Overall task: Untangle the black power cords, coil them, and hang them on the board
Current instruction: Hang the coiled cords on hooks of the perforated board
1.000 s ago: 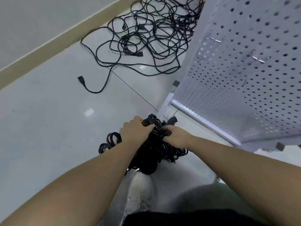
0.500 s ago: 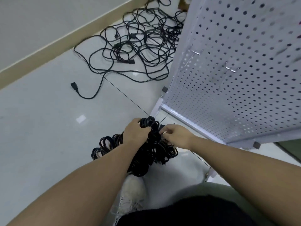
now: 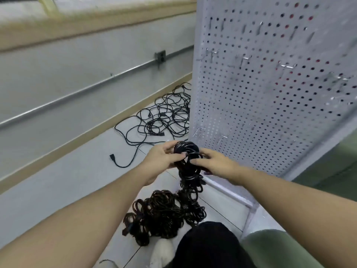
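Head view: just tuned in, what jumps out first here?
Both hands, left hand and right hand, grip a black coil raised at centre, in front of the white pegboard on the right. More coils lie piled on the floor below, and a tangle of loose cords lies by the wall behind.

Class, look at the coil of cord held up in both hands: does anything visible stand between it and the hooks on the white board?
Nothing visible does. The coil, gripped by the left hand and right hand, sits just in front of the board, with open air up to the bare hooks.
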